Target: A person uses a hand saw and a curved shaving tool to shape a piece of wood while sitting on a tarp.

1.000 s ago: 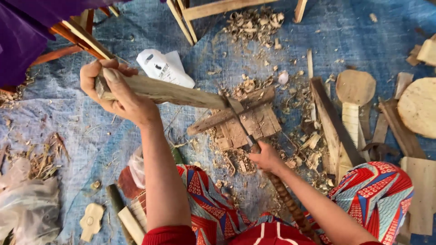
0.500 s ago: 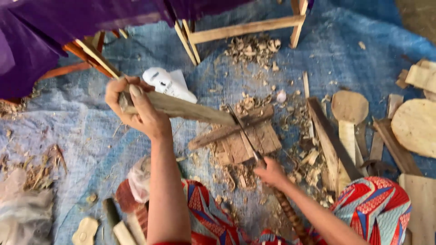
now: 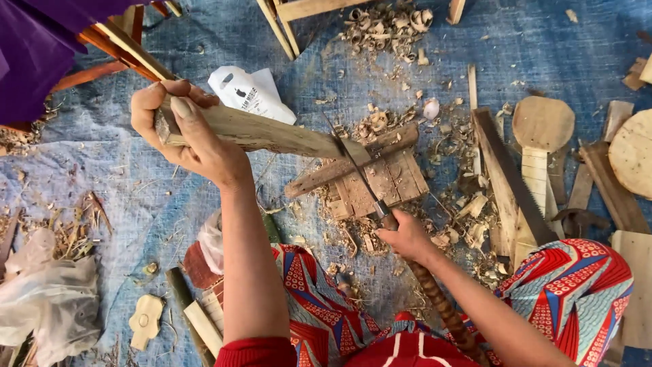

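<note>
Wood is what both hands work on: a long rough wooden piece lies slanted across the middle of the scene, its left end raised and its right end resting down on a small chopping block of boards that sits on the blue tarp. The left hand holds the raised left end, fingers curled over the top and pressed together, thumb laid along the near face. The right hand lies nearer, to the right of the block, fingers wrapped tight around the handle of a knife. The thin blade runs up and to the left from that hand, and its tip meets the wooden piece close to where the piece touches the block.

Wood chips and shavings lie in a heap at the far edge, and more are scattered around the block. Just beyond the left hand lies a white paper bag with a dark print. To the right are a paddle-shaped board with a rounded head, a dark plank lying slantwise beside it, and a round wooden disc at the right edge. At the near left lie a crumpled clear plastic bag and a small pale carved piece. The person's legs, in red, blue and white patterned cloth, fill the near edge.
</note>
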